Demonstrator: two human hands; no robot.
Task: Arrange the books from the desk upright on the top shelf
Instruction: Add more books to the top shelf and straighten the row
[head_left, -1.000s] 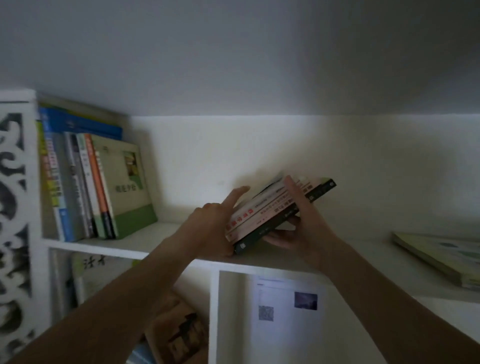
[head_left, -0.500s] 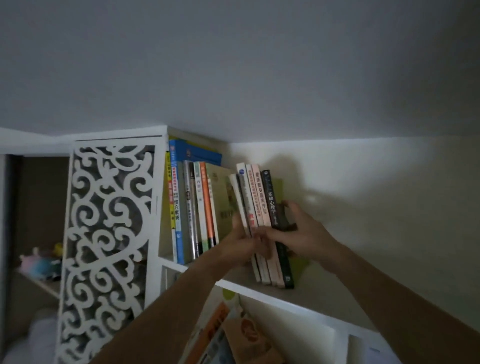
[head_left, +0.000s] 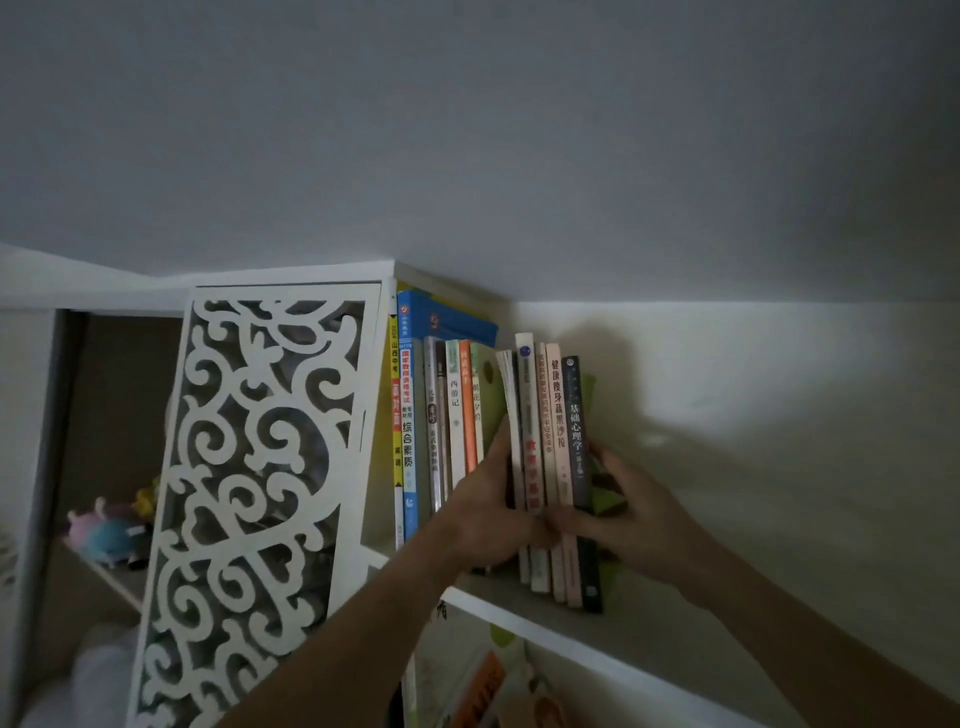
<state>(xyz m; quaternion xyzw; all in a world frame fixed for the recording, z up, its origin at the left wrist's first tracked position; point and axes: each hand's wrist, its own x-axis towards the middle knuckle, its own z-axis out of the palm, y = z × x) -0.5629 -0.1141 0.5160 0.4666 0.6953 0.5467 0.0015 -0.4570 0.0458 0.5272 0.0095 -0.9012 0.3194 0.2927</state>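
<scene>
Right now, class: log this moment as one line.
left hand: grips book bundle | right hand: grips bundle | bundle: upright on top shelf

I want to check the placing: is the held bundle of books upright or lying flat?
Upright: bundle of books stands on the top shelf, spines vertical, between both hands.

Small stack of books (head_left: 550, 452) stands upright on the top shelf (head_left: 639, 618), spines out: pale fanned-page one at left, a white spine with red lettering, two pinkish spines, a black spine at right, green cover behind that. Bottoms rest on the shelf board near its front edge. Left hand (head_left: 488, 525) grips the stack's left side, right hand (head_left: 634, 519) grips its right, thumbs across the spines. Just left, a row of standing books (head_left: 441, 415): yellow, blue, grey, white, orange, green. Narrow gap between the groups, left hand in it.
</scene>
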